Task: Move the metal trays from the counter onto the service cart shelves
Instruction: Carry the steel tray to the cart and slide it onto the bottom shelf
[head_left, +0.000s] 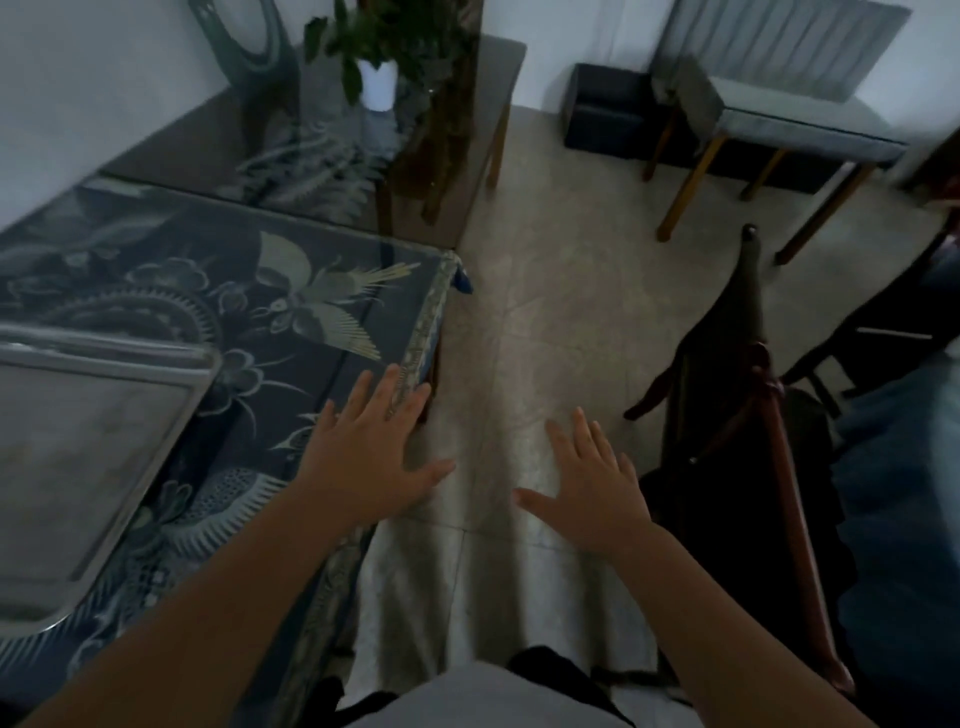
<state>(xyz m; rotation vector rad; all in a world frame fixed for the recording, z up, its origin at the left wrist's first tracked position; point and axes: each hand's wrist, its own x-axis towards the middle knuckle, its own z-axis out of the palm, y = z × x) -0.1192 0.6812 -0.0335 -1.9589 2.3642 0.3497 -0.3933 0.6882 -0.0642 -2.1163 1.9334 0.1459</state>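
Hovering empty, left hand and right hand spread wide beside metal tray.

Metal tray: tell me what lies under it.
The metal tray rests on a dark blue patterned cloth covering the counter. The cloth directly beneath it is hidden.

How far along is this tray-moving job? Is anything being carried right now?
Nothing looks done in this view: no service cart shows, so I cannot tell whether any trays are already on it. Nothing is in hand either: the left hand and right hand are both open and empty, fingers spread. At least one metal tray lies on the patterned tabletop at the left, waiting to be moved.
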